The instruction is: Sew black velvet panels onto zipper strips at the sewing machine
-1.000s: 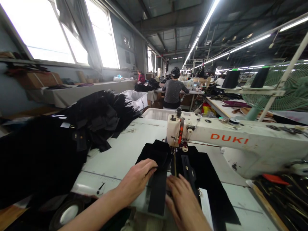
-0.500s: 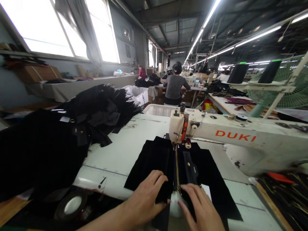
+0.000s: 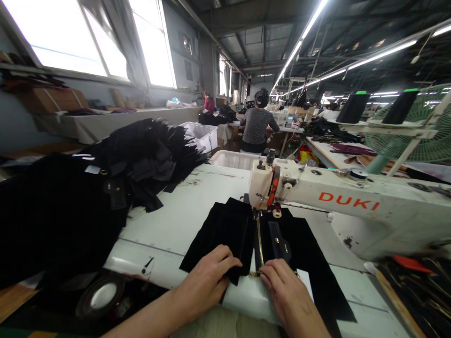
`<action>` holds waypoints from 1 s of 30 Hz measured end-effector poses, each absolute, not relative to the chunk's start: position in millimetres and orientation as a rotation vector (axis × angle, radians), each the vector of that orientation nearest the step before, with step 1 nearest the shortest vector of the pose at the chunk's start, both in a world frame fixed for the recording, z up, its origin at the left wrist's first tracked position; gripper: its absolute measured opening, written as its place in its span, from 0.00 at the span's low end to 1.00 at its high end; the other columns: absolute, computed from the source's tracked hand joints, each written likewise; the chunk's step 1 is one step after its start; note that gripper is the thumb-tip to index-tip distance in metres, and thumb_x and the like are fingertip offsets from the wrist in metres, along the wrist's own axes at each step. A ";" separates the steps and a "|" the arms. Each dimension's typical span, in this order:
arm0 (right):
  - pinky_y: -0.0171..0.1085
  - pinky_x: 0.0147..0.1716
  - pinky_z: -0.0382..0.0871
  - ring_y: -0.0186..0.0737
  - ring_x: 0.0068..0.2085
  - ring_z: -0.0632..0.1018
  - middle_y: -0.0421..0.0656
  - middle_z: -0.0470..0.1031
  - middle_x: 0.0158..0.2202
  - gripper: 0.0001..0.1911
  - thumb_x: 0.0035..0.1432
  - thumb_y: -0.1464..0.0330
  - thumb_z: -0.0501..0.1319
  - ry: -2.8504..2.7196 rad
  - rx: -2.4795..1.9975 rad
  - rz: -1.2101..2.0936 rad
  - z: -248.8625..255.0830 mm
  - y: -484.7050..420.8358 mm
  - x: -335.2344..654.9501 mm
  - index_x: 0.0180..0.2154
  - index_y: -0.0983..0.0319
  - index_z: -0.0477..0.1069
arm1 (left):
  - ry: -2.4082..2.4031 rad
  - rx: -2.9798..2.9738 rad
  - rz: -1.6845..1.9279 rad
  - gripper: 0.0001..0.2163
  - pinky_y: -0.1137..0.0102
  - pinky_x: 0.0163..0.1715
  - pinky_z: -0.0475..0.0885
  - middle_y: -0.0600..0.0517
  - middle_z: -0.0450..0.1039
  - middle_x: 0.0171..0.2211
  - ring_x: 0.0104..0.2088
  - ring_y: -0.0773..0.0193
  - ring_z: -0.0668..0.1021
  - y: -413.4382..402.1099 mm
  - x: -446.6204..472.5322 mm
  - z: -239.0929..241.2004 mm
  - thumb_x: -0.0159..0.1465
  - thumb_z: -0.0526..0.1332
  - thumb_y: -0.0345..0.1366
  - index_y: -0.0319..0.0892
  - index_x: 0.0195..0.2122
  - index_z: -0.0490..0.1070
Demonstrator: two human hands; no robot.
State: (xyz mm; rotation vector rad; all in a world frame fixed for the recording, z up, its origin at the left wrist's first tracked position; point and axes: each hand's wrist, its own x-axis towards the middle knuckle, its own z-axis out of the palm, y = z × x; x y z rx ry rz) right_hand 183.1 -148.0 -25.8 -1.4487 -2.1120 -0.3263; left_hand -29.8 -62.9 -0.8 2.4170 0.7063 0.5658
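Observation:
A black fabric panel (image 3: 225, 230) lies on the sewing machine table, its far part beneath the needle area of the white sewing machine (image 3: 269, 188). Down its middle runs a gold-toothed zipper (image 3: 260, 239) on dark tape. My left hand (image 3: 211, 277) pinches the near edge of the fabric left of the zipper, thumb tucked below. My right hand (image 3: 287, 288) has its fingers closed at the zipper's near end, beside a small gold metal piece (image 3: 254, 274). Right of the zipper, the panel bears a dark strip with gold hardware (image 3: 278, 241). A white tag (image 3: 306, 284) shows past my right hand.
Black pieces (image 3: 148, 164) are heaped on the left of the table. A white plastic bin (image 3: 232, 159) stands behind the machine. More dark pieces with gold trim (image 3: 416, 295) lie at the lower right. Ahead, a person (image 3: 259, 124) sits facing away.
Both hands have closed their fingers on the near edge. The fabric's near end has shifted, baring the table's rounded front edge between my hands. The gold piece at the zipper's end now shows.

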 end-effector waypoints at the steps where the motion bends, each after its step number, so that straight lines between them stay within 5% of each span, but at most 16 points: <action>1: 0.36 0.31 0.75 0.40 0.34 0.78 0.46 0.74 0.35 0.16 0.70 0.73 0.44 -2.132 -1.444 -0.358 -28.3 -149.7 183.3 0.40 0.62 0.70 | 0.703 2.418 0.569 0.31 0.71 0.44 0.70 0.52 0.68 0.42 0.44 0.63 0.73 -62.6 -30.0 -0.6 0.48 0.51 0.12 0.44 0.49 0.70; 5: 0.37 0.41 0.76 0.44 0.42 0.79 0.48 0.76 0.42 0.12 0.69 0.74 0.50 -2.235 -1.332 -0.475 -36.4 -159.6 187.4 0.49 0.65 0.68 | 0.677 2.492 0.518 0.30 0.68 0.45 0.71 0.49 0.68 0.43 0.45 0.60 0.72 -64.8 -29.5 2.6 0.48 0.51 0.13 0.42 0.51 0.69; 12: 0.34 0.42 0.76 0.40 0.44 0.78 0.47 0.74 0.43 0.13 0.70 0.63 0.52 -2.050 -1.457 -0.190 -40.4 -159.9 190.9 0.52 0.60 0.67 | 0.726 2.547 0.456 0.29 0.62 0.49 0.70 0.47 0.67 0.46 0.47 0.56 0.70 -71.3 -26.1 4.0 0.50 0.54 0.15 0.41 0.53 0.69; 16: 0.34 0.41 0.75 0.39 0.42 0.78 0.45 0.75 0.42 0.13 0.71 0.68 0.48 -2.048 -1.382 -0.075 -34.4 -154.0 189.0 0.48 0.58 0.70 | 0.738 2.530 0.545 0.23 0.62 0.50 0.69 0.47 0.69 0.47 0.48 0.56 0.71 -71.7 -24.7 0.0 0.56 0.60 0.17 0.42 0.52 0.71; 22: 0.31 0.40 0.70 0.34 0.39 0.76 0.39 0.73 0.37 0.11 0.71 0.66 0.51 -1.973 -1.468 0.557 5.0 -135.4 214.2 0.39 0.56 0.71 | 0.759 2.462 0.633 0.16 0.65 0.47 0.70 0.49 0.71 0.44 0.45 0.59 0.73 -69.4 -25.0 -2.8 0.62 0.60 0.19 0.43 0.48 0.73; 26: 0.34 0.34 0.71 0.37 0.36 0.75 0.42 0.72 0.36 0.14 0.68 0.73 0.49 -2.213 -1.437 0.271 -3.6 -135.5 201.9 0.37 0.58 0.72 | 0.738 2.512 0.626 0.20 0.63 0.48 0.70 0.49 0.71 0.45 0.46 0.57 0.72 -69.5 -26.3 -4.7 0.59 0.59 0.17 0.43 0.49 0.72; 30: 0.40 0.40 0.76 0.43 0.42 0.77 0.44 0.76 0.41 0.18 0.64 0.77 0.48 -2.258 -1.380 -0.199 -23.8 -149.8 189.0 0.50 0.60 0.70 | 0.740 2.548 0.613 0.21 0.62 0.49 0.71 0.49 0.71 0.45 0.47 0.57 0.72 -71.0 -27.2 -3.6 0.59 0.58 0.17 0.43 0.51 0.71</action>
